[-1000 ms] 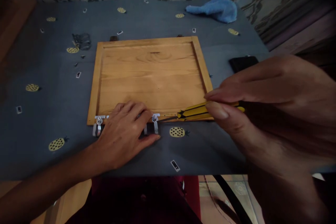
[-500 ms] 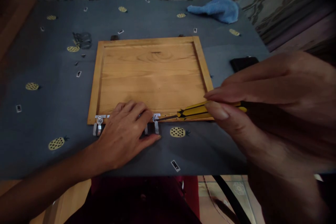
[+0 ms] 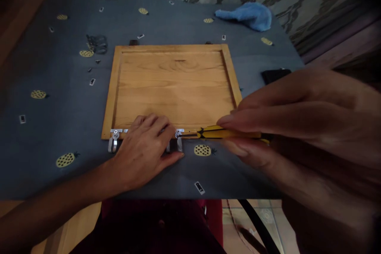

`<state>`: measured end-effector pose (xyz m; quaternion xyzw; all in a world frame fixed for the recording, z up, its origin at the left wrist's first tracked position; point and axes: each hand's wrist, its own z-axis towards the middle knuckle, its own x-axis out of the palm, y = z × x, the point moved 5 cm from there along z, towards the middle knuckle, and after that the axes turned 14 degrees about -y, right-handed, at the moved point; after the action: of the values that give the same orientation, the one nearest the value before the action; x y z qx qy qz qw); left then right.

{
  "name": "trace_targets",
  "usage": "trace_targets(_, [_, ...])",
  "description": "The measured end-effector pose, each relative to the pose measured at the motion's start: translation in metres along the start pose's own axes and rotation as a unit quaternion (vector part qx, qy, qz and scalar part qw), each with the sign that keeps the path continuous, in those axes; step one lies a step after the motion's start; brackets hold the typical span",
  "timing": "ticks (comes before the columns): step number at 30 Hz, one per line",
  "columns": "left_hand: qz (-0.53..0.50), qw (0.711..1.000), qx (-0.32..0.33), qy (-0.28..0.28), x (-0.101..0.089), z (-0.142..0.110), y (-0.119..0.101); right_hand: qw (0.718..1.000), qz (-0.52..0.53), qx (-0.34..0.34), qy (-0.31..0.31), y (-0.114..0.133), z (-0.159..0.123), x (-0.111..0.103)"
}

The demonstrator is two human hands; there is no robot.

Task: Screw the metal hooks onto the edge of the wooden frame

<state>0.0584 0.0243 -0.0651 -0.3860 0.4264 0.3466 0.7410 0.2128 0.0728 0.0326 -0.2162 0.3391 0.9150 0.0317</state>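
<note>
A framed wooden panel [image 3: 175, 87] lies on the table, with a metal hook rail [image 3: 116, 131] along its near edge. My left hand [image 3: 145, 151] lies over the rail's middle, fingers curled on the panel's edge and thumb along the right-hand hook [image 3: 179, 143]. Between thumb and fingertips, my right hand [image 3: 285, 123] grips a screwdriver [image 3: 211, 131] with a yellow and black handle. Its shaft points left, almost level, and the tip meets the screw area above the right-hand hook; exact contact is too small to make out. The palm side of my left hand is hidden.
A blue cloth [image 3: 250, 16] lies at the back right of the patterned tablecloth [image 3: 59, 127]. Behind my right hand is a black flat object [image 3: 274, 75]. Coiled dark loops [image 3: 99, 43] and small bits [image 3: 98, 62] lie left of the panel. A patterned wall stands behind.
My right hand has shifted slightly left along the screwdriver, which now sits more level and turned in the grip. My left hand stays on the rail. The view has moved slightly.
</note>
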Motion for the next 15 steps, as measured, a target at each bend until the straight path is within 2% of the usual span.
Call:
trace_targets(3, [0.01,1.0,0.006,-0.007,0.0,0.0,0.0,0.999,0.043,0.027,0.011,0.0,0.0,0.0])
trace_targets(7, [0.022,0.999,0.016,-0.02,0.0,0.001,-0.001,0.992,0.049,0.07,0.094,-0.005,-0.005,0.0])
trace_targets(9, [0.02,1.0,0.012,-0.017,0.0,0.001,-0.001,0.991,0.034,0.083,0.103,-0.011,-0.01,0.0])
trace_targets(15, [0.004,1.0,-0.004,-0.003,0.001,0.003,-0.001,0.998,-0.006,0.066,0.015,-0.014,-0.012,0.01])
